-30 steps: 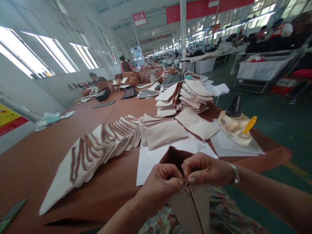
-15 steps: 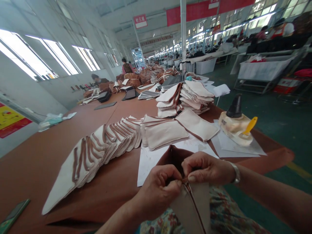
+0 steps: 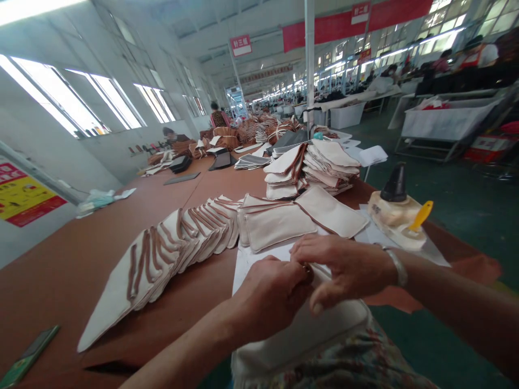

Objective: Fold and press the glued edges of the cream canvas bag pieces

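A cream, pouch-like stitched fabric piece [image 3: 300,336] lies across my lap at the table's front edge. My left hand [image 3: 273,292] is closed on its upper edge; the fingertips are partly hidden. Just to the right, my right hand [image 3: 344,265] reaches over the same edge, its fingers stretched toward the left knuckles and its thumb held apart. Beyond the hands, similar cream pieces [image 3: 279,221] lie on white paper [image 3: 243,270]. To the left, a fanned row of cream pieces with brown strips [image 3: 162,254] spreads over the brown table [image 3: 194,319].
A tall stack of cream pieces [image 3: 330,162] stands farther back. At right, a pale container [image 3: 389,216] carries a black cone [image 3: 395,183] and a yellow-handled tool [image 3: 421,215]. A green object [image 3: 30,354] lies front left. People work in the background.
The piece has turned from upright, its brown inside showing, to lying flatter over my lap. My right hand has loosened from its pinch, fingers extended. The view has shifted slightly.
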The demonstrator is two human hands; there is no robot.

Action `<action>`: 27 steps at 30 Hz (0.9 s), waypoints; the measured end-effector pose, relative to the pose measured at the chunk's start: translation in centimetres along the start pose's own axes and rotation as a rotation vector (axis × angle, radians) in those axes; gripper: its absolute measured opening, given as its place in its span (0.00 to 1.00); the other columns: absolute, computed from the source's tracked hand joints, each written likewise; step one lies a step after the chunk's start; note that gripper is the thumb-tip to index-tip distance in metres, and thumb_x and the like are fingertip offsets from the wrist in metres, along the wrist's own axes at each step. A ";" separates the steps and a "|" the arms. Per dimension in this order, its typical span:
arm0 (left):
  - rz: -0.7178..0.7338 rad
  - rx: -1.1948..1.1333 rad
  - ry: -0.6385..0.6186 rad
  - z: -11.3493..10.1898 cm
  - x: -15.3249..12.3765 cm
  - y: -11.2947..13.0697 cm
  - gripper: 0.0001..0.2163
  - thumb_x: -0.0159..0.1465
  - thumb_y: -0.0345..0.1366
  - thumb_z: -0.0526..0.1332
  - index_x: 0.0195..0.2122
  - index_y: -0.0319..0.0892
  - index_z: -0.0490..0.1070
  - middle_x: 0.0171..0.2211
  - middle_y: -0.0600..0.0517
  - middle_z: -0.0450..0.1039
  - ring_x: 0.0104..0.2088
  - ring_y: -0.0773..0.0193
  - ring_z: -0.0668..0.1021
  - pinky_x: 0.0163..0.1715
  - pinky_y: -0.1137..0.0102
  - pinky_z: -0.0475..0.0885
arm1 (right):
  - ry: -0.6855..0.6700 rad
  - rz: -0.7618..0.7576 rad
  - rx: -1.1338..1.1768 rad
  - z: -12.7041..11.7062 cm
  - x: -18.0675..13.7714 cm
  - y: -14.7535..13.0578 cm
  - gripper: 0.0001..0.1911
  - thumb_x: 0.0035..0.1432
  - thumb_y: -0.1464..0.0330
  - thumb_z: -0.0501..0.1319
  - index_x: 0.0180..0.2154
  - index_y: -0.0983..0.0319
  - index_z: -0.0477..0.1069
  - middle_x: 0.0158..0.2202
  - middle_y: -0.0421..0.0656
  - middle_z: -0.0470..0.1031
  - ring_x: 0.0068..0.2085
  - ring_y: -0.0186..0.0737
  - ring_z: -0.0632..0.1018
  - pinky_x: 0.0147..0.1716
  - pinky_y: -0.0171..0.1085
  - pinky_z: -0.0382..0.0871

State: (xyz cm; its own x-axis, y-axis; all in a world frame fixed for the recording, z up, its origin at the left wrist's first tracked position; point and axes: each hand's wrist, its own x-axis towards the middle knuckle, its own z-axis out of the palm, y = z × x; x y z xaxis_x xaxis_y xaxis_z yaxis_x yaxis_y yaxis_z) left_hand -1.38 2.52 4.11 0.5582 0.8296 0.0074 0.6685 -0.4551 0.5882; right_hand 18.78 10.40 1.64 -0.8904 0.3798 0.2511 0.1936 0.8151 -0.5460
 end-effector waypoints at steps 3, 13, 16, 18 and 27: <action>-0.152 -0.268 -0.145 -1.4 0.5 -1.0 0.14 0.66 0.45 0.59 0.31 0.40 0.74 0.24 0.57 0.63 0.25 0.69 0.63 0.25 0.75 0.57 | -0.036 -0.068 0.023 1.8 0.8 -1.2 0.12 0.56 0.61 0.68 0.32 0.64 0.76 0.30 0.44 0.74 0.34 0.40 0.73 0.38 0.37 0.66; -0.334 -0.762 -0.263 -5.3 -5.2 -5.8 0.23 0.52 0.47 0.72 0.46 0.40 0.76 0.43 0.46 0.76 0.43 0.57 0.76 0.44 0.69 0.70 | 0.086 -0.008 0.312 -0.5 -1.4 5.5 0.09 0.63 0.66 0.63 0.37 0.67 0.77 0.40 0.50 0.76 0.47 0.44 0.75 0.52 0.43 0.67; -0.213 -0.645 -0.105 -4.8 -4.3 -2.8 0.16 0.52 0.42 0.73 0.40 0.41 0.79 0.40 0.48 0.77 0.43 0.57 0.75 0.45 0.69 0.69 | 0.134 0.057 0.014 0.0 -0.8 5.2 0.05 0.59 0.73 0.62 0.36 0.65 0.77 0.43 0.52 0.75 0.50 0.48 0.73 0.54 0.48 0.65; -0.211 -0.592 -0.100 -3.9 -3.1 -1.4 0.15 0.51 0.42 0.73 0.36 0.39 0.79 0.35 0.50 0.76 0.39 0.58 0.75 0.41 0.71 0.69 | 0.173 0.048 -0.005 -0.1 -0.5 3.0 0.13 0.57 0.76 0.61 0.45 0.64 0.75 0.48 0.52 0.73 0.52 0.49 0.72 0.55 0.48 0.64; -0.382 -0.857 -0.156 1.6 -0.3 -2.0 0.20 0.45 0.41 0.77 0.32 0.38 0.70 0.26 0.58 0.66 0.26 0.70 0.64 0.23 0.77 0.59 | 0.135 0.193 0.256 2.0 -2.1 -3.2 0.07 0.65 0.66 0.58 0.34 0.63 0.67 0.32 0.40 0.70 0.32 0.35 0.69 0.31 0.33 0.62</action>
State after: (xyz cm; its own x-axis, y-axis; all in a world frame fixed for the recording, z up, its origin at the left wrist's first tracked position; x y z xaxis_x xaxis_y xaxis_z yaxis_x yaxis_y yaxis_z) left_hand -2.08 2.71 1.66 0.4775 0.7925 -0.3794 0.2659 0.2812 0.9221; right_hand 19.18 6.12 1.22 -0.7814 0.5845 0.2184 0.2277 0.5929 -0.7724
